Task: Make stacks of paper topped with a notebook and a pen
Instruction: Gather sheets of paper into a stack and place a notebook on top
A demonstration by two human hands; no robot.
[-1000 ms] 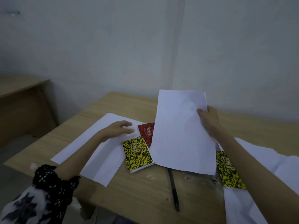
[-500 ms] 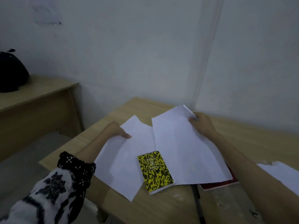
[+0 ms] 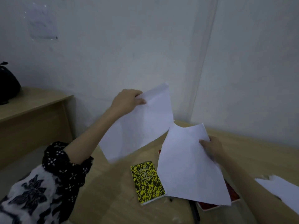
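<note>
On the wooden table (image 3: 113, 199), in the head view, the count came to two held lots of paper, two notebooks and one pen. The left hand (image 3: 127, 101), raised at about ten o'clock from the table's middle, pinched the top corner of the left sheets (image 3: 139, 125) between thumb and fingers, and they hung clear above the tabletop; whether that was one sheet or several could not be told. The right hand (image 3: 212, 147), at about two o'clock, gripped the right sheets (image 3: 191, 167) by their right edge, thumb on top; a doubled top edge suggested more than one sheet, and their lower end drooped toward the table.

A yellow notebook (image 3: 148, 181) lay flat at six o'clock, just left of the right sheets and uncovered. A red notebook (image 3: 233, 194) lay under the right sheets, only its edges showing at their lower right and upper left. The pen (image 3: 195, 210) poked out from beneath the sheets at five o'clock, mostly hidden.

Around them, more loose paper (image 3: 281, 191) lay at the table's right edge at four o'clock, partly behind the right forearm. A second desk (image 3: 32, 110) stood at nine o'clock against the wall (image 3: 113, 46), bearing a black bag (image 3: 8, 86).
</note>
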